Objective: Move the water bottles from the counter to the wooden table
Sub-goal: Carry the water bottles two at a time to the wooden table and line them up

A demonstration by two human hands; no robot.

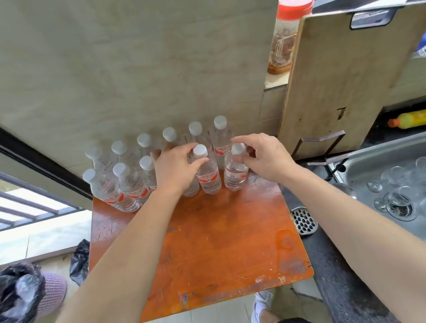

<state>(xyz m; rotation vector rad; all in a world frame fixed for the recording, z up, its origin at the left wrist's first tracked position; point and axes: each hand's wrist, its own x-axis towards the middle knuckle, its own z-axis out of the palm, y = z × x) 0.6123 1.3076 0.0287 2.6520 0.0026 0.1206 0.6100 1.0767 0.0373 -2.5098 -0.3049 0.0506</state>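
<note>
Several clear water bottles with white caps and red labels stand in two rows at the far edge of the orange wooden table (203, 244). My left hand (176, 167) wraps around the neck of a front-row bottle (207, 173). My right hand (264, 156) grips the neck of the rightmost front-row bottle (235, 172). Both bottles stand upright on the table. Other bottles (125, 183) fill the left of the rows and the back row (221, 133).
A dark counter (337, 267) with a steel sink (413, 189) holding several glasses lies to the right. A wooden cutting board (344, 76) leans behind it. A yellow bottle (422, 116), a red-lidded jar (289, 29), and a black-bagged bin (10, 296) on the floor at left.
</note>
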